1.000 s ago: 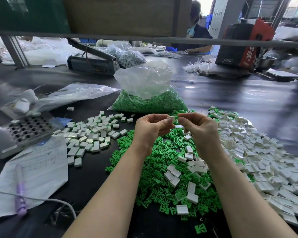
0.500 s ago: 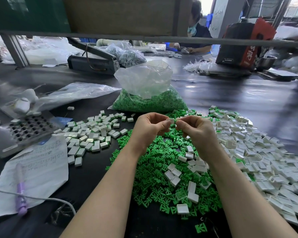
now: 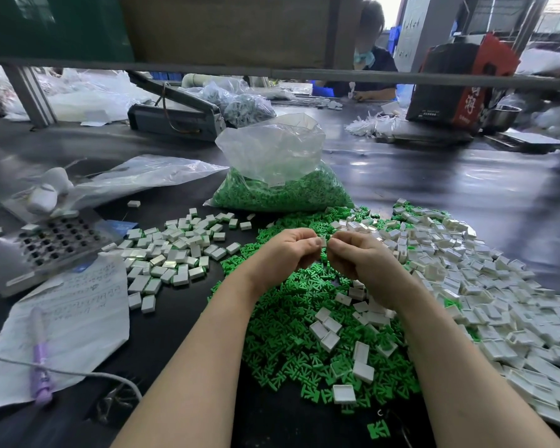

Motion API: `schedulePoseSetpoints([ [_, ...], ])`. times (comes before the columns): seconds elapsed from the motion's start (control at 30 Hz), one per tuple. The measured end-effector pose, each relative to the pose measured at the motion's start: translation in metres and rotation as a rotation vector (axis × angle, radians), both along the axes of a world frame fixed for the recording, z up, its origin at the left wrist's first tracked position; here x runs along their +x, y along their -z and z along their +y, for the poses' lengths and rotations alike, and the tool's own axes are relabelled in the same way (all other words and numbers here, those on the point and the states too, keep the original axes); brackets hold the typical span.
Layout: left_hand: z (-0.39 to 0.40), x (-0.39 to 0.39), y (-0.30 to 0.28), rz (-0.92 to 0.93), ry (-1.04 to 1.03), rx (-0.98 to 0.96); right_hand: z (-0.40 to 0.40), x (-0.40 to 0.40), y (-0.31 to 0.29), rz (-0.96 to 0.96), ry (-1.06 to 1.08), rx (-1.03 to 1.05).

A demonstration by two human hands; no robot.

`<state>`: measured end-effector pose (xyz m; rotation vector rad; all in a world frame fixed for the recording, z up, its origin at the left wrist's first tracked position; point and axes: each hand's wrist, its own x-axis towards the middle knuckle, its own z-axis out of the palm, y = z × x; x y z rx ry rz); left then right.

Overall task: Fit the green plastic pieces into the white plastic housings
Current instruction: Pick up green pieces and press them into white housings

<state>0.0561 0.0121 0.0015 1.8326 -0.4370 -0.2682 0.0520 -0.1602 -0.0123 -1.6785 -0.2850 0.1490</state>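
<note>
While both hands are hovering together above the green pile, the left hand (image 3: 288, 253) is curling its fingers and pinching a small white housing (image 3: 323, 242) between thumb and forefinger. The right hand (image 3: 362, 263) is meeting it fingertip to fingertip, its grip pinched tight too, though whatever it is holding is too small and hidden to make out. Directly beneath both grips, loose green pieces (image 3: 291, 321) are lying heaped on the dark table (image 3: 466, 195), with several white housings scattered over them. To the right of the right hand, a broad spread of empty white housings (image 3: 498, 286) is covering the table. To the left of the left hand, a smaller group of white housings with green showing at their edges (image 3: 172, 250) is lying apart. Beyond the grips, a clear bag of green pieces (image 3: 282, 179) is standing open. Farther left, a written paper sheet (image 3: 78, 305) is lying with a purple pen (image 3: 39, 360) on it.
</note>
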Motion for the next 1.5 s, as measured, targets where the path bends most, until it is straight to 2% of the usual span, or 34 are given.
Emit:
schedulePoseSetpoints([
  [0.1, 0.0, 0.001, 0.001, 0.015, 0.016, -0.021, -0.001, 0.0, 0.0, 0.033, -0.033, 0.061],
  [0.33, 0.002, 0.0, 0.001, 0.033, 0.08, 0.002, -0.005, -0.002, 0.001, 0.042, -0.107, 0.055],
  [0.57, 0.006, 0.001, 0.001, 0.084, 0.146, 0.026, -0.009, -0.003, 0.0, -0.014, -0.188, -0.08],
  [1.0, 0.007, -0.004, -0.01, 0.125, 0.165, 0.128, -0.006, -0.007, -0.004, -0.053, -0.236, -0.133],
  [1.2, 0.007, -0.006, -0.011, 0.091, 0.132, 0.032, -0.003, -0.005, -0.001, -0.098, -0.18, -0.041],
  [1.4, 0.011, -0.002, -0.012, -0.038, 0.053, 0.199, -0.005, -0.002, 0.003, -0.086, -0.141, -0.016],
  [1.5, 0.01, -0.001, -0.012, -0.115, -0.027, 0.121, -0.004, -0.001, 0.004, -0.057, -0.114, 0.031],
])
